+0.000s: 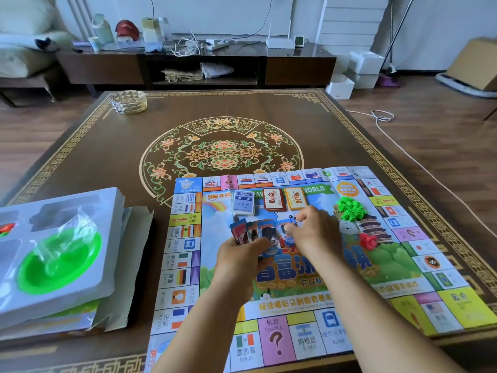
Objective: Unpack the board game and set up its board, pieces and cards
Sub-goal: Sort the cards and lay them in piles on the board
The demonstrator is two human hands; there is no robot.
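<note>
Over the middle of the board (295, 305), fanned character cards (258, 234) gripped in left hand (242, 255), right hand (313, 232) nearer, pinching the rightmost card, long axes pointing away.

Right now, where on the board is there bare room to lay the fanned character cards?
Free: the board's lower centre, below both hands, and its right side below the red pieces. Crowded: the top centre, with three card decks and green houses.

Board (185, 278) lies right of tray (113, 211) (card stacks (271, 201) on board).
</note>
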